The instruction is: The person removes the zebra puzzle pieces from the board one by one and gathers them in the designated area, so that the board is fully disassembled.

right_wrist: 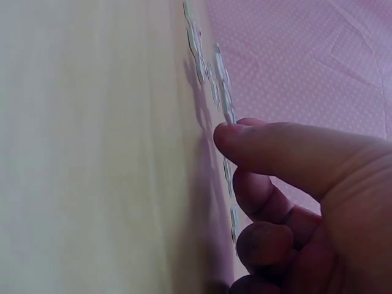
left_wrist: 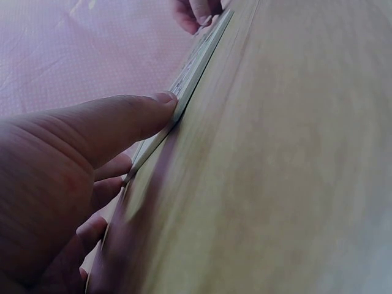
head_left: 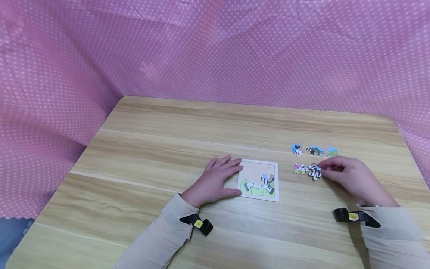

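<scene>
A square wooden puzzle board (head_left: 258, 198) lies on the table with several zebra and grass pieces fitted along its lower and right parts. My left hand (head_left: 219, 178) rests at its left side, fingers spread, with the thumb and fingertips touching the edge; the left wrist view shows that thumb (left_wrist: 156, 107) on the board's rim. To the right, my right hand (head_left: 352, 178) pinches a black-and-white striped puzzle piece (head_left: 314, 171) between thumb and forefinger. In the right wrist view this piece (right_wrist: 224, 86) stands out beyond the thumb, raised over the table.
Just left of the held piece lies a pink, white and green puzzle piece (head_left: 298, 169). Behind it lie three more: a blue one with a zebra part (head_left: 297, 150), a blue-green one (head_left: 315, 150) and another (head_left: 331, 151). A pink dotted cloth (head_left: 215, 56) hangs behind the wooden table (head_left: 151, 149).
</scene>
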